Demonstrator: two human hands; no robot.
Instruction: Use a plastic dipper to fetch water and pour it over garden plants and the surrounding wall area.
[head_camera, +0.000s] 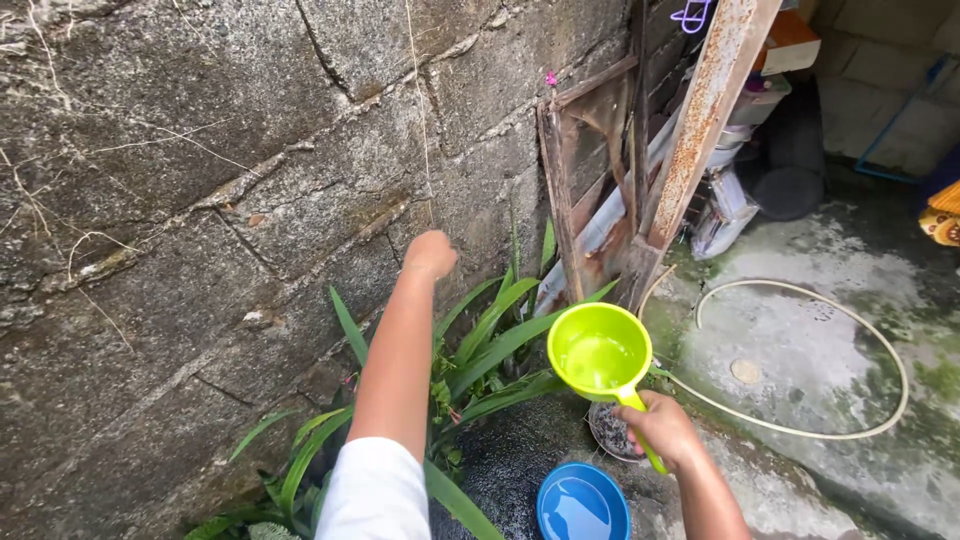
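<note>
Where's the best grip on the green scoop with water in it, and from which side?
Probably the handle, from below and behind, on the person's side. It sticks out from the green scoop toward the right hand, which grips it there; the round open bowl holds water, so it likely needs to stay level.

Two bare arms reach into view from the bottom edge. The left arm (395, 350) wears a short white sleeve (375, 490) that ends above the elbow, its hem plain and unmarked. The right arm (705, 490) shows no sleeve, and both hands carry no rings, watch or gloves.
</note>
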